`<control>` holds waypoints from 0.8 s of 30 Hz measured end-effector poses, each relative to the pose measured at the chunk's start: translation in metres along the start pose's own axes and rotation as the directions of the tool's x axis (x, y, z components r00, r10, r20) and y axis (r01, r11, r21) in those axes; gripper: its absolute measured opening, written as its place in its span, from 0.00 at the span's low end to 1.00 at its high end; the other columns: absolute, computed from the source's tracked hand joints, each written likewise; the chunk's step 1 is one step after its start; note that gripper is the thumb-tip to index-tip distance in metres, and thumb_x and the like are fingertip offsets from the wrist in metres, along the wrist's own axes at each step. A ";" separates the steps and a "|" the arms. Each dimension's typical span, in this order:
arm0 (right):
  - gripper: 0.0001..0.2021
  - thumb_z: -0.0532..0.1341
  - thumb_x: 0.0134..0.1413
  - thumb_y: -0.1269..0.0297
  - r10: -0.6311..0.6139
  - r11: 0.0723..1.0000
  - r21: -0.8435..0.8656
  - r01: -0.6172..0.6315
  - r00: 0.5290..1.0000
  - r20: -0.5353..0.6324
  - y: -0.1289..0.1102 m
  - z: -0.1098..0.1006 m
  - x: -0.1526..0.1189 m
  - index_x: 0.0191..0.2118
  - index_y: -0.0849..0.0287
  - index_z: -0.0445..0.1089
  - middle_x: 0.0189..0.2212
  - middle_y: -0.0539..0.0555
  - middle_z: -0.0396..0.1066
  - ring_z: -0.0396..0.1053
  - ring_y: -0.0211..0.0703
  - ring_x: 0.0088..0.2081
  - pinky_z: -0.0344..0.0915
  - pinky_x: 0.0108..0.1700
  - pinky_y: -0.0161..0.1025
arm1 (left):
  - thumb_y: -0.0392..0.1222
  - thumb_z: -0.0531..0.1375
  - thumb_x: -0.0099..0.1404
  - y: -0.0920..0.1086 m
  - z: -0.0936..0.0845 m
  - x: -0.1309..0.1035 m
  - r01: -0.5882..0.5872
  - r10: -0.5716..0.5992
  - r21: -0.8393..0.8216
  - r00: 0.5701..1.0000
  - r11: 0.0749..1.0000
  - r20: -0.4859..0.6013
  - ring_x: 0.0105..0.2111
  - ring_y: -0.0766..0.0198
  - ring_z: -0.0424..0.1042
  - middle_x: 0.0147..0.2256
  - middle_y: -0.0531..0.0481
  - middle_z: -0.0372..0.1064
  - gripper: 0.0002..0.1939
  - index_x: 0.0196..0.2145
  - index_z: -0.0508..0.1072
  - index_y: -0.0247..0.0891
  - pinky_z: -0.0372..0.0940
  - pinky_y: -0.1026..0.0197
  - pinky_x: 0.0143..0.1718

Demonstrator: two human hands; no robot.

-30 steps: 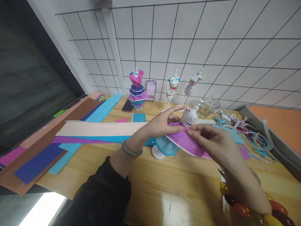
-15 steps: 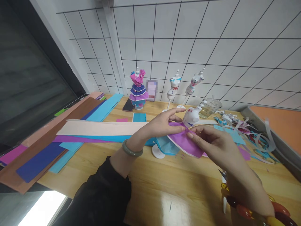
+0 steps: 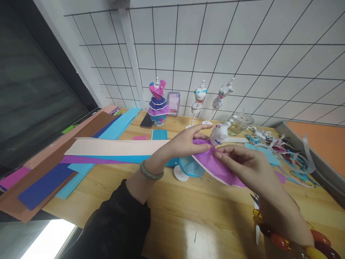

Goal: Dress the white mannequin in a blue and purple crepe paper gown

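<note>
A small white dress form is tilted between my hands, its round white base toward the left. Around its waist lies a purple crepe-paper strip with a white edge, over a light-blue paper layer. My left hand holds the form and strip from the left, thumb on the purple paper and index finger stretched along the form. With thumb and fingertips my right hand pinches the purple strip at the waist. The right fingers partly hide the strip's far end.
Scissors lie beside my right forearm. Long paper strips spread over the left side. A dressed form, two bare-stemmed forms, a phone and a lidded cup stand or lie at the back. Scraps and a grey-rimmed tray are right.
The purple strip's lower edge now extends farther right, under my right hand. Both hands keep nearly the same position.
</note>
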State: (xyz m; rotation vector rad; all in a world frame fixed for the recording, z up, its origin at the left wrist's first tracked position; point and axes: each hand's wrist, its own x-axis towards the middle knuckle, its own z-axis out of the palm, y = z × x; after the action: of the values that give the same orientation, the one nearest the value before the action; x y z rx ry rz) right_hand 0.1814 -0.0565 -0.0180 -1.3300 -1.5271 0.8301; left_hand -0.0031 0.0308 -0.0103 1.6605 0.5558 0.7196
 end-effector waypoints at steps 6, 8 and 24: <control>0.09 0.67 0.50 0.54 -0.010 1.000 -0.014 0.009 0.999 -0.053 0.002 0.002 0.002 0.34 0.52 0.79 0.34 0.53 0.77 0.71 0.44 0.35 0.67 0.32 0.37 | 0.37 0.65 0.58 0.001 -0.001 0.000 -0.032 0.032 0.028 0.999 0.999 0.014 0.53 0.54 0.70 0.48 0.38 0.73 0.34 0.61 0.61 0.38 0.64 0.51 0.52; 0.11 0.68 0.48 0.53 0.024 0.999 -0.028 -0.027 0.995 -0.092 0.002 0.002 0.003 0.33 0.53 0.79 0.32 0.53 0.77 0.71 0.44 0.34 0.67 0.30 0.37 | 0.37 0.65 0.58 0.001 -0.001 -0.001 -0.040 0.039 0.026 0.999 0.999 0.009 0.52 0.53 0.71 0.46 0.38 0.74 0.34 0.61 0.61 0.38 0.65 0.51 0.52; 0.16 0.68 0.44 0.47 0.124 0.989 -0.066 -0.136 0.978 -0.167 0.001 0.006 0.005 0.29 0.57 0.76 0.21 0.50 0.69 0.61 0.37 0.22 0.56 0.21 0.34 | 0.40 0.65 0.59 -0.005 -0.002 0.000 -0.055 0.054 0.023 0.998 0.998 0.042 0.54 0.54 0.69 0.49 0.39 0.72 0.34 0.61 0.60 0.41 0.64 0.51 0.52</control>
State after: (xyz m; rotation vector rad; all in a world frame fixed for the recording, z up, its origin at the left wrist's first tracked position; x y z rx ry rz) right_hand 0.1759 -0.0507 -0.0200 -1.5293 -1.3678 0.7302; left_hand -0.0042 0.0332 -0.0150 1.7143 0.4932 0.7195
